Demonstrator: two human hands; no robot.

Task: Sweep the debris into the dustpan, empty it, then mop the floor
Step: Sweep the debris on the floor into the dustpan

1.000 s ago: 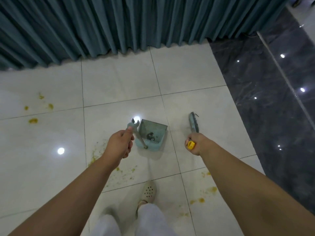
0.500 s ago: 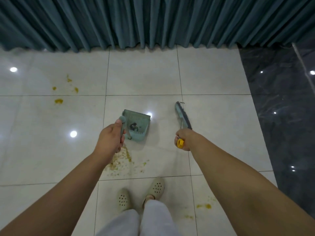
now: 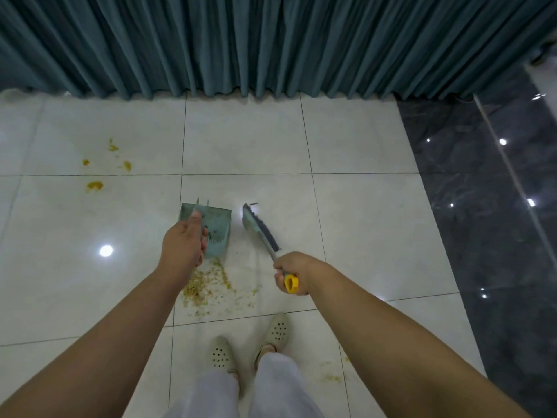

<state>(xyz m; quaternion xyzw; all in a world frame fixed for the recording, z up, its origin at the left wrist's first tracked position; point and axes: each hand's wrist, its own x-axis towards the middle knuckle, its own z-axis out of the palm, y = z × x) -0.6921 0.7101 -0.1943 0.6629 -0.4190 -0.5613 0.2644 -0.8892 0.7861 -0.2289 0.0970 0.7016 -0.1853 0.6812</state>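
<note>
My left hand grips the handle of a pale teal dustpan, held above the white tiled floor, with a few dark bits inside it. My right hand grips the yellow-ended handle of a teal hand brush, whose dark bristles point away from me. A pile of yellowish crumb debris lies on the tile just below the dustpan, between my two hands. More yellow spots lie at the far left, and small crumbs lie near my right foot.
A teal curtain hangs along the far edge of the floor. Dark marble flooring runs down the right side. My feet in pale perforated shoes stand just behind the debris pile.
The view has shifted right, so the debris pile sits between my hands. The dustpan and brush have come closer together, and my right hand has lowered towards me.
</note>
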